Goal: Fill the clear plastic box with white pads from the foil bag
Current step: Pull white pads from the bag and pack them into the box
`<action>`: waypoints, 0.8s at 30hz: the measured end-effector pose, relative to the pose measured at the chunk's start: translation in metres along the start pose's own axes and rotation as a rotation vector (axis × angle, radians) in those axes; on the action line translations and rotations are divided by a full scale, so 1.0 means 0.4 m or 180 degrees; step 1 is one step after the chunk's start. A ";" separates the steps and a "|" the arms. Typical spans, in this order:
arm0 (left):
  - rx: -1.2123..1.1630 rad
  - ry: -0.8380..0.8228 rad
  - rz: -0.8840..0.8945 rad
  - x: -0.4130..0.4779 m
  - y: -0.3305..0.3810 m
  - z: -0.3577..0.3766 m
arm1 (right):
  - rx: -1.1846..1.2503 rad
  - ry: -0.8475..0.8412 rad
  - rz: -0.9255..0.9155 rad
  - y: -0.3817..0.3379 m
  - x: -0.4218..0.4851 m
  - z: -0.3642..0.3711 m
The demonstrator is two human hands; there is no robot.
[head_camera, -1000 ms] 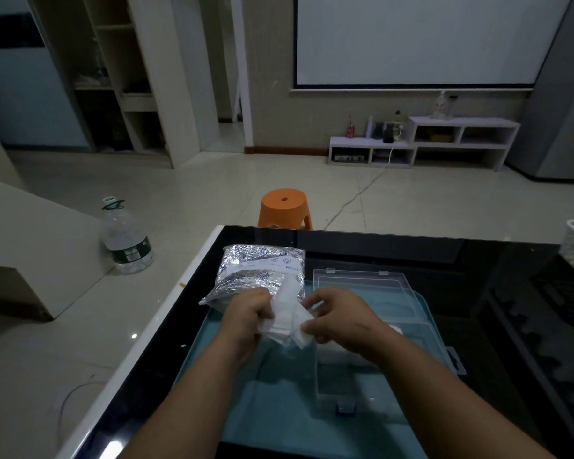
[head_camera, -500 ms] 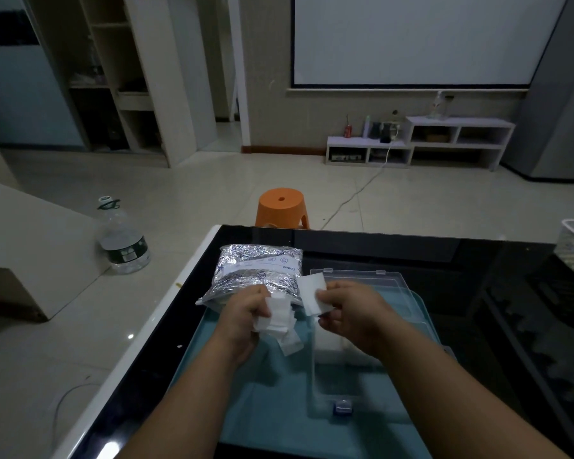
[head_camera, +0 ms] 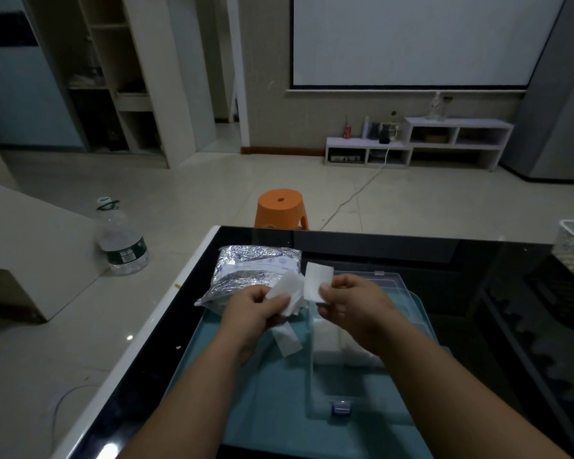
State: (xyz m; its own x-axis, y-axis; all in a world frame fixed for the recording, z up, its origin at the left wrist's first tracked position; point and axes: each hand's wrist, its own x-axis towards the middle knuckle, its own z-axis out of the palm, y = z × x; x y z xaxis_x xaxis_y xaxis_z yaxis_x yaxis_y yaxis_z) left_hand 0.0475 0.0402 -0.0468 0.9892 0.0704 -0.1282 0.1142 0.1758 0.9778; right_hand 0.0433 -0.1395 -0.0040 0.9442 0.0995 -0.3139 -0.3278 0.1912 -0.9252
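1. Left hand point(head_camera: 252, 309): fingers curled round a loose bunch of white square pads point(head_camera: 287, 291), held at the near edge of the crinkled silver foil bag point(head_camera: 256, 265).
2. Right hand point(head_camera: 352, 303): thumb and forefinger pinch a single white pad point(head_camera: 316, 280) by its lower edge, so it stands upright. The other fingers are curled in. This pad is just beside the bunch; I cannot tell whether they touch.
3. The foil bag lies flat at the far left of the teal tray point(head_camera: 262, 412), its open end towards the left hand.
4. Clear rectangular plastic box point(head_camera: 355, 389): it sits on the tray under the right hand, with the lid laid open behind it. A stack of white pads point(head_camera: 330, 339) fills its far end and the near end is bare.
5. One stray pad point(head_camera: 287, 341) shows below the left hand; I cannot tell whether it hangs or lies on the tray.
6. The tray rests on a glossy black table point(head_camera: 411, 253). A round orange plastic stool point(head_camera: 280, 207) stands beyond the table's far edge.
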 end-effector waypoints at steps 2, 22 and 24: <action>0.0064 0.0124 0.0030 -0.004 0.002 0.009 | 0.0115 -0.0094 0.0084 0.002 -0.006 0.006; 0.0061 0.0037 0.0061 -0.019 0.018 0.039 | 0.0101 0.0431 0.0055 0.008 0.004 0.021; 0.0064 0.0144 0.0010 -0.013 0.018 0.038 | 0.0302 0.0477 0.0032 -0.008 0.007 0.007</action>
State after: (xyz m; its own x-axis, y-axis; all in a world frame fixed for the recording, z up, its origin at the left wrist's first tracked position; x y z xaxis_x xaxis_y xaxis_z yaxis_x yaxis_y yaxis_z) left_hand 0.0444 0.0264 -0.0364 0.9845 0.1153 -0.1321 0.1134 0.1558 0.9813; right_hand 0.0468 -0.1369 -0.0013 0.9327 -0.0436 -0.3579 -0.3321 0.2830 -0.8998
